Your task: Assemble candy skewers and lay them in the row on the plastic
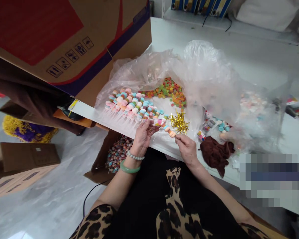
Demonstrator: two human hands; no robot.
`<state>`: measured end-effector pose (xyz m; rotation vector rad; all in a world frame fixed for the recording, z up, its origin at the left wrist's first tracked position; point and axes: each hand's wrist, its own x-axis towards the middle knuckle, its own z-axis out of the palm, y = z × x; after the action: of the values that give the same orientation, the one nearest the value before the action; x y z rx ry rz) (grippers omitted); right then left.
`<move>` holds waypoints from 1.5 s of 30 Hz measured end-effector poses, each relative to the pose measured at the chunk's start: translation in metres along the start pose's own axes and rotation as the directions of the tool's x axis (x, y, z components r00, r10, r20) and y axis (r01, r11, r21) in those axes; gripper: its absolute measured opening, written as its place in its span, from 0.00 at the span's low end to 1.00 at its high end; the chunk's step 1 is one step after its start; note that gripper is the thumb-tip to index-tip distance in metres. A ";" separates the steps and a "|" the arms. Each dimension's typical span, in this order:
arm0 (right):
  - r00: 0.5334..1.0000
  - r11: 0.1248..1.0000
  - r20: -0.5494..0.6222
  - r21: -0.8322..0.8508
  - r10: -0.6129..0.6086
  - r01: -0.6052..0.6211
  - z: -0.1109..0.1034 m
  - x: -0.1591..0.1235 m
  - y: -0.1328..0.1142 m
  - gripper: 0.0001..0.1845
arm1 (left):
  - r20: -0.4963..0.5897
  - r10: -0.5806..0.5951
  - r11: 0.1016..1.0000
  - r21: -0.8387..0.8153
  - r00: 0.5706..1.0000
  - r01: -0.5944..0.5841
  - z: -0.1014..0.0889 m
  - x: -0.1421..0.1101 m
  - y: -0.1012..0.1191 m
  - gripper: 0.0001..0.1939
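Observation:
My left hand (145,132) is closed at the near table edge, pinching a small printed clear wrapper (158,122). From the wrapper toward the right runs a skewer of pastel candies (169,130). The fingertips of my right hand (188,149) are pinched at its orange end. Beyond my left hand lies a row of candy skewers (132,101) in pink, white, blue and green, with white sticks pointing at the table edge. Gold twist ties (180,123) lie in a loose pile just past my right hand. Behind them is a heap of ring-shaped gummies (170,91).
Crumpled clear plastic sheeting (204,63) covers much of the white table (266,63). A brown cloth (216,152) lies to the right. A large carton (94,43) stands at left. Below the edge, an open box (99,159) holds many wrapped candies.

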<state>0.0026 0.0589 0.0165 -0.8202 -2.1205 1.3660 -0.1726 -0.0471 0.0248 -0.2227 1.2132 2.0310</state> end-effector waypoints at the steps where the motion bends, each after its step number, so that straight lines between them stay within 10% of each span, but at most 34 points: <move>1: 0.997 0.996 -0.006 -0.050 -0.072 0.072 -0.001 0.000 0.000 0.09 | 0.001 0.005 1.000 -0.002 1.000 -0.005 0.000 0.001 0.001 0.15; 9: 0.969 0.955 0.089 -0.170 -0.232 0.244 -0.001 0.001 0.007 0.12 | 0.074 -0.012 1.000 0.025 0.997 0.010 0.002 -0.003 0.004 0.16; 16: 0.971 0.956 0.159 0.205 0.180 -0.210 0.005 0.000 0.001 0.04 | 0.124 -0.101 0.995 0.009 0.987 0.101 0.004 -0.002 -0.003 0.17; 19: 0.780 0.648 0.438 0.444 0.447 -0.619 0.008 0.001 -0.002 0.06 | 0.121 -0.061 0.997 0.057 0.991 0.055 0.005 0.000 -0.012 0.19; 23: 0.508 0.260 0.769 0.438 0.389 -0.861 0.010 0.005 -0.003 0.12 | 0.125 -0.010 0.988 0.154 0.992 -0.009 0.001 0.002 -0.019 0.18; 25: 0.543 0.302 0.732 0.453 0.412 -0.839 0.011 0.005 -0.002 0.11 | 0.119 -0.032 0.987 0.161 0.992 0.013 -0.004 0.003 -0.018 0.19; 28: 0.814 0.698 0.367 0.424 0.450 -0.577 0.011 0.005 -0.001 0.05 | 0.095 -0.053 0.979 0.199 0.994 0.033 -0.011 0.004 -0.015 0.21; 31: 0.989 0.986 0.057 0.089 0.136 -0.141 0.011 0.005 -0.001 0.05 | 0.094 -0.058 0.969 0.247 0.994 0.033 -0.012 0.003 -0.016 0.21; 36: 0.995 0.997 0.083 -0.034 -0.062 0.065 0.017 0.007 -0.003 0.09 | 0.133 -0.077 0.971 0.236 0.988 0.043 -0.001 -0.004 -0.023 0.20; 39: 0.970 0.950 0.128 0.210 0.209 -0.232 0.022 0.010 0.001 0.05 | 0.151 -0.122 0.967 0.243 0.981 0.083 0.002 -0.010 -0.025 0.20; 42: 0.842 0.715 0.278 0.444 0.463 -0.540 0.022 0.013 0.005 0.09 | 0.189 -0.219 0.947 0.279 0.957 0.161 -0.001 -0.013 -0.023 0.21; 45: 0.796 0.645 0.340 0.466 0.502 -0.606 0.020 0.012 0.006 0.12 | 0.196 -0.236 0.948 0.260 0.952 0.182 -0.003 -0.011 -0.016 0.22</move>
<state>-0.0176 0.0571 0.0041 -1.1765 -1.4507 2.3187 -0.1546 -0.0510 0.0171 -0.0028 1.2210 1.6593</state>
